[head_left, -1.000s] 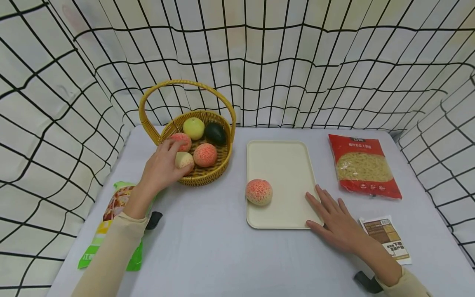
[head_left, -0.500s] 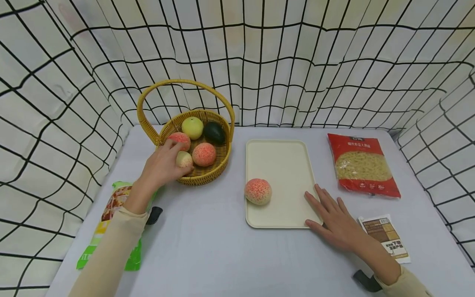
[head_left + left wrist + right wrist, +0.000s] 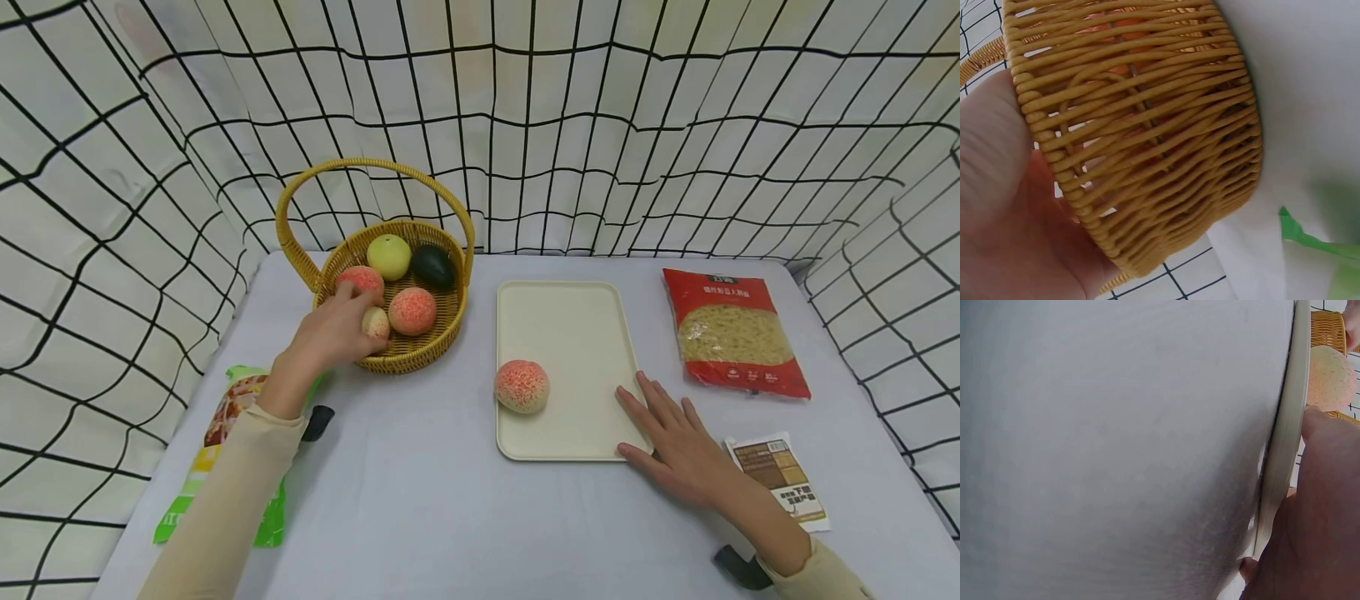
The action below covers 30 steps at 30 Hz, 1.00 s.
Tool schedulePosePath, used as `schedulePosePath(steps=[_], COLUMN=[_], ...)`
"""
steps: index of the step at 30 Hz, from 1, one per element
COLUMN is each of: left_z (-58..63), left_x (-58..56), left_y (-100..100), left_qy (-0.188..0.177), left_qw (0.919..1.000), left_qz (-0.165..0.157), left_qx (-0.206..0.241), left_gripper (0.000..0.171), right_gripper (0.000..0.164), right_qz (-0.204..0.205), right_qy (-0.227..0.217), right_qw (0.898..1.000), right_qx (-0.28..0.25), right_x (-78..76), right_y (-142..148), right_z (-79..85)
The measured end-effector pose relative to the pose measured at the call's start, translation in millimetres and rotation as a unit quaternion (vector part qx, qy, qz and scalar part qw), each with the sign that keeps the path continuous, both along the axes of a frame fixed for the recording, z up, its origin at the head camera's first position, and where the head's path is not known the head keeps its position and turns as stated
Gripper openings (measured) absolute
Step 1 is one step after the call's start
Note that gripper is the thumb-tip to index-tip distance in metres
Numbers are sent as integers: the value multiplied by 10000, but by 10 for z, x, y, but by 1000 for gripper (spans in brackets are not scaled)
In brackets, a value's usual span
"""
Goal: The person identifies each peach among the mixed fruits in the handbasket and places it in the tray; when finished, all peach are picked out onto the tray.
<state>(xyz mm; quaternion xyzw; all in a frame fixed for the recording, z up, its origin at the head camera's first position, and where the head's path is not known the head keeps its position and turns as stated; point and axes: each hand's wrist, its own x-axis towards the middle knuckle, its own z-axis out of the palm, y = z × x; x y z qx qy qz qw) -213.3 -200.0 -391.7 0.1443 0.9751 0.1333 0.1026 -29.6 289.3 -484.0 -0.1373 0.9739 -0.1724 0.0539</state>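
Note:
My left hand (image 3: 335, 327) reaches over the near-left rim of a yellow wicker basket (image 3: 408, 363). Its thumb and fingers are curled round a pale, speckled peach (image 3: 377, 324), partly covered by the hand. Beside them in the basket lie a pinkish-red peach (image 3: 362, 281), another one (image 3: 412, 311), a yellow-green round fruit (image 3: 388, 257) and a dark green avocado (image 3: 432, 266). In the left wrist view the wicker wall (image 3: 1147, 125) hides the grasp. My right hand (image 3: 686, 450) has its fingers spread at the right edge of a cream tray (image 3: 570, 333), on which one peach (image 3: 522, 387) sits.
A red pasta bag (image 3: 738, 333) and a small brown-and-white packet (image 3: 780, 479) lie on the right. A green food bag (image 3: 270, 521) lies partly under the left forearm. The basket's tall handle (image 3: 375, 164) arches over the fruit. Black wire mesh (image 3: 555, 127) encloses the table.
My left hand has moved slightly, its fingers closing further over the pale peach and covering more of it. The right hand and the tray stay in place.

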Motion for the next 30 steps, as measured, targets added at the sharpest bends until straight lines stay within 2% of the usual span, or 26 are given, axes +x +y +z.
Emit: schedulePosePath(steps=[4,15,24,30], left_z=[19,49,-3,9], left_x=[-11,-4,-90,-130], left_y=[29,59,38,48], left_qy=[-81,-30,-389,-620], left_qw=[9999,9996,9987,9968], left_qz=[-20,-121,-305,-482], left_qx=[-91,-257,-97,-141], left_gripper=[70,64,66,69], right_gripper=[81,82,82,82], right_qz=[-3,-18,-23,-32], right_qy=[2,-73,-55,-74], right_qw=[10000,10000,10000,10000], right_qx=[19,-27,14,-1], right_x=[1,4,-1,-1], right_y=[0,-6,0,-1], right_z=[0,24,5,5])
